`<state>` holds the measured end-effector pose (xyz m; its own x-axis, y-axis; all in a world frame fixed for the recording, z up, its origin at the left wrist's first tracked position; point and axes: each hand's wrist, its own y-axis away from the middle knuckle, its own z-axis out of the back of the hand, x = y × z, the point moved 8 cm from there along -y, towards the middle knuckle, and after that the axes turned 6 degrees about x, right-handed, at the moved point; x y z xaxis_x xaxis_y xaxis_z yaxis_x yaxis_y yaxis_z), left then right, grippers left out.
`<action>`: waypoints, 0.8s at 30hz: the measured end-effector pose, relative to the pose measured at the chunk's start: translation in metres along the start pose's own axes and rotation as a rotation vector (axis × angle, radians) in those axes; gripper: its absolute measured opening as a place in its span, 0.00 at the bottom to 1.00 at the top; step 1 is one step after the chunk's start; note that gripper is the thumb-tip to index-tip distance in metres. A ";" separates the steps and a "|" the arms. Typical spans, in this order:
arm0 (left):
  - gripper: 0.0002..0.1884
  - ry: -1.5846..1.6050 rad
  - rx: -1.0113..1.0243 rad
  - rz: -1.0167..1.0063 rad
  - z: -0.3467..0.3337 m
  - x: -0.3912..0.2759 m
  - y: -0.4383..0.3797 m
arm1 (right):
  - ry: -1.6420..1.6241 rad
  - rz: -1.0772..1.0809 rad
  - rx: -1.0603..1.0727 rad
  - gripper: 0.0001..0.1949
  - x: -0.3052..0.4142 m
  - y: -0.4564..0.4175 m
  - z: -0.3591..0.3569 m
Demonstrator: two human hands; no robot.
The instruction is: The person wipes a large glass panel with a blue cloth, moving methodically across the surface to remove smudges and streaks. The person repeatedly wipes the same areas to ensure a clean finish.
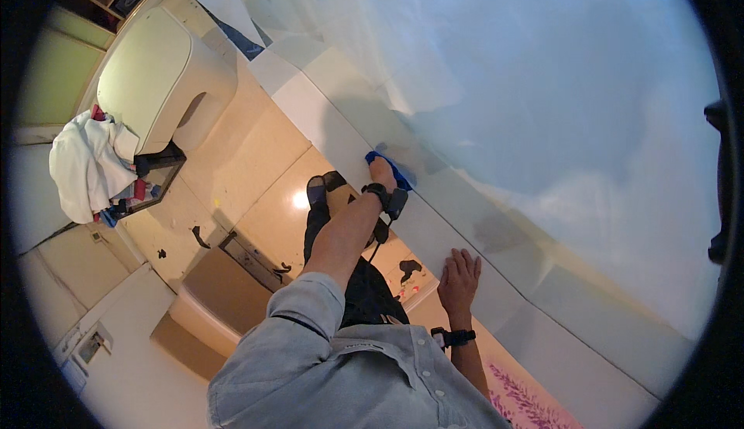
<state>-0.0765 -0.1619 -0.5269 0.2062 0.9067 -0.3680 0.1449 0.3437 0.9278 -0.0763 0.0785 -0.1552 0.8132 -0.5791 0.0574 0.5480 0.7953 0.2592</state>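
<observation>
My left hand (383,174) is on a blue cloth (401,180), pressed against the white ledge (418,226); its fingertips are hidden. A black strap and a small box sit on that wrist. Lower down the same ledge, my right hand (460,282) lies palm down, fingers slightly spread, holding nothing. A dark band circles the right wrist. Along the ledge runs a thin dark seam, and past it spreads a large glossy pale surface (523,109) with a bluish sheen and shadows.
Beige floor tiles (273,144) lie to the left, where my shoe (317,190) shows. A rounded white piece of furniture (145,74) stands beside a dark-framed basket (165,173) heaped with white fabric (90,161). Nearer is a brown-topped seat (226,289). Pink floral print (517,391) decorates the ledge's side.
</observation>
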 end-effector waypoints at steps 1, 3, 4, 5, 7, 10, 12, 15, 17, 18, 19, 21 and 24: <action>0.29 0.050 -0.022 -0.045 0.003 -0.014 0.016 | 0.033 0.001 0.006 0.10 -0.001 0.000 -0.002; 0.29 0.128 -0.069 -0.156 0.013 -0.044 0.059 | 0.059 -0.003 -0.001 0.10 -0.001 -0.001 -0.003; 0.29 0.151 -0.095 -0.224 0.018 -0.061 0.081 | 0.055 -0.002 -0.010 0.10 -0.002 -0.001 -0.003; 0.29 0.157 -0.114 -0.299 0.022 -0.080 0.105 | 0.050 -0.002 -0.028 0.10 -0.001 -0.001 -0.001; 0.29 0.037 -0.220 -0.470 0.030 -0.112 0.147 | 0.020 0.001 -0.031 0.10 0.000 -0.004 0.001; 0.25 0.088 -0.218 -0.725 0.023 -0.152 0.243 | -0.015 0.000 -0.029 0.11 0.001 -0.006 -0.002; 0.21 0.006 -0.183 -0.887 0.022 -0.162 0.285 | -0.041 0.034 -0.017 0.13 0.004 -0.011 -0.010; 0.19 0.026 -0.135 -1.153 0.017 -0.198 0.371 | -0.073 0.123 0.030 0.12 0.008 -0.023 -0.033; 0.16 0.002 -0.195 -1.403 0.018 -0.229 0.432 | -0.065 0.195 0.075 0.11 0.012 -0.039 -0.048; 0.16 0.055 -0.166 -1.559 0.016 -0.243 0.464 | -0.021 0.230 0.103 0.13 0.008 -0.048 -0.068; 0.16 0.104 -0.129 -1.712 0.012 -0.254 0.496 | -0.116 0.274 0.131 0.13 0.012 -0.053 -0.065; 0.14 0.073 -0.227 -1.885 0.017 -0.273 0.537 | -0.307 0.382 0.194 0.14 0.040 -0.078 -0.035; 0.16 0.117 -0.457 -1.747 0.020 -0.277 0.479 | -0.209 0.274 0.412 0.17 0.040 -0.095 -0.049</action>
<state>-0.0446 -0.2533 0.0187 0.0598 -0.5306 -0.8455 -0.1568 0.8315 -0.5329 -0.0862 -0.0118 -0.2248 0.8367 -0.4165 0.3557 0.1647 0.8107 0.5619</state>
